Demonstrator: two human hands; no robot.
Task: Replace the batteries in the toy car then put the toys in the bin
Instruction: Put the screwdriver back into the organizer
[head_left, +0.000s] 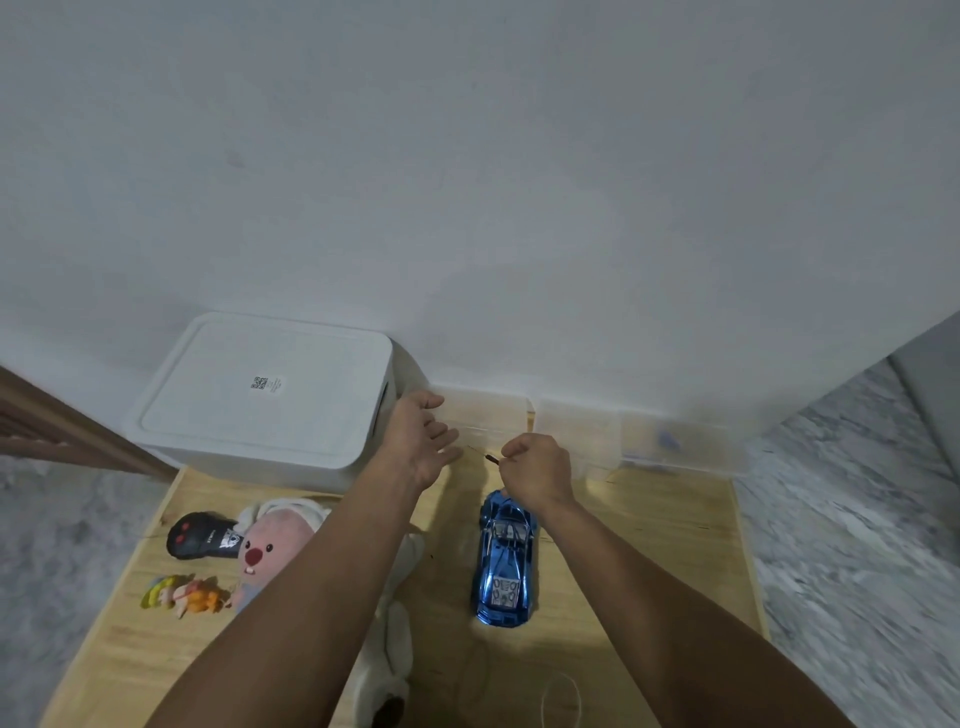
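A shiny blue toy car (503, 564) lies on the wooden table (649, 561), nose toward me. Just beyond its far end, my right hand (537, 470) is closed on a thin dark tool (491, 458) whose tip points left. My left hand (423, 441) hovers open, fingers spread, between the white lidded bin (260, 400) and a clear plastic box (488, 421). Left of the car lie a pink plush toy (270, 545), a black remote control (200, 535) and a small colourful figure (182, 595). No batteries are visible.
More clear plastic boxes (582, 436) line the wall at the table's back, one on the right holding something blue (670, 441). A white plush piece (389, 654) lies under my left forearm. Grey marbled floor surrounds the table. A thin cord (561, 696) loops near the front edge.
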